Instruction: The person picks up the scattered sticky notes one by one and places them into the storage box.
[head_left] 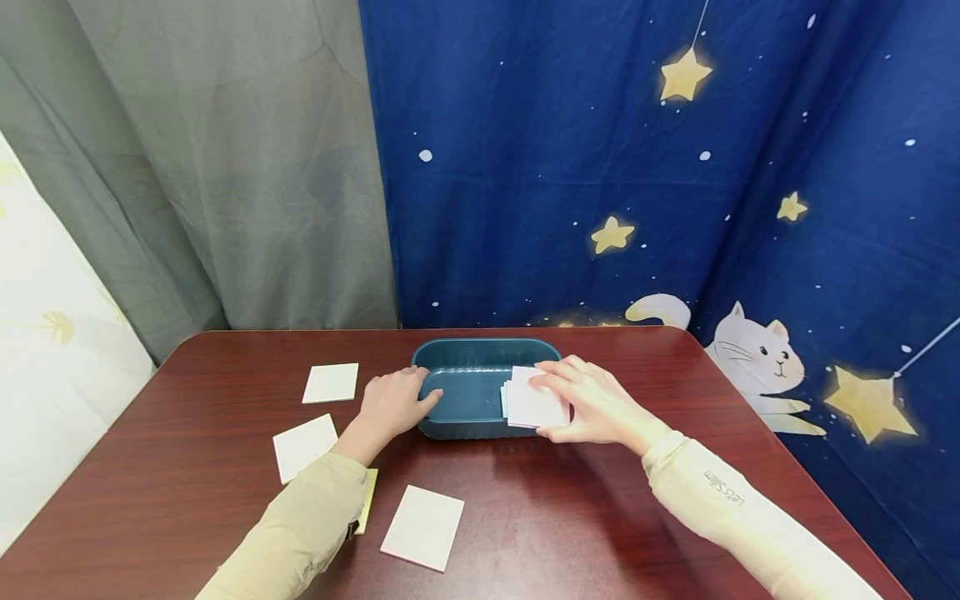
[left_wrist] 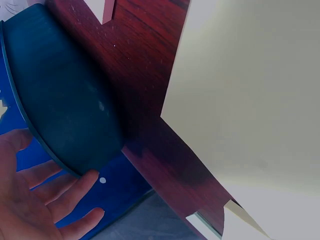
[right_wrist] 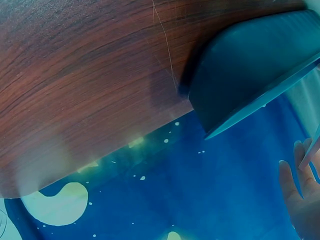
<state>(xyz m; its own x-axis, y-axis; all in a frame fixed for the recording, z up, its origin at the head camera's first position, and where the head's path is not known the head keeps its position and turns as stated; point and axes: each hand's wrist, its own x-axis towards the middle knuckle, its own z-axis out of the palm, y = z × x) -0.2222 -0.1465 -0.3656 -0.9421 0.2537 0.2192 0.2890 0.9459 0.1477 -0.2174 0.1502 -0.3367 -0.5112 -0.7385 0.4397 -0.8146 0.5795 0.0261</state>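
Observation:
A dark teal oval plastic basin stands toward the back of the table. My right hand pinches a small stack of white square sticky note pads between thumb and fingers. That stack overlaps the basin's right end, its edges slightly offset. At the opposite end, my left hand rests against the rim with its fingers loosely extended; in the left wrist view its fingers lie spread along the basin's edge. Only the fingers of my right hand show in the right wrist view, beside the basin's outer wall.
Left of the basin lie two pale note pads. Another pale pad is nearer the front, and a yellow-edged pad sits partly beneath my left sleeve. A blue star-patterned curtain hangs behind the brown table.

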